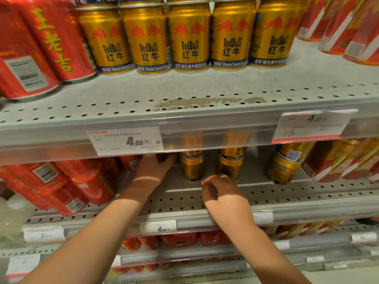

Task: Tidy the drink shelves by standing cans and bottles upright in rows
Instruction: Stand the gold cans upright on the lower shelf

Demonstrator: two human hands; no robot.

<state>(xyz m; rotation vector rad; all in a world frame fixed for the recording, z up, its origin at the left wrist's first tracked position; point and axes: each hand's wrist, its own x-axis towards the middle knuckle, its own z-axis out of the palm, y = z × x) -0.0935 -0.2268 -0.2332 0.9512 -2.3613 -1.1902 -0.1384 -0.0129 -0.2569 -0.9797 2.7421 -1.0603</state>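
Observation:
On the middle shelf (287,193), gold Red Bull cans stand stacked two high: one stack (192,168) in the middle, a second (230,160) to its right and a third (285,168) further right. My left hand (152,169) reaches in under the price rail, left of the first stack. It grips a dark can (164,157) that the rail mostly hides. My right hand (222,192) hovers at the shelf's front, just before the second stack. Its fingers are loosely curled and hold nothing.
A row of upright gold cans (189,35) lines the top shelf, with tall red cans (51,42) on its left and more red cans (348,27) on its right. Red cans (67,187) and a red carton (344,162) flank the middle shelf. Price tags (125,142) hang on the rails.

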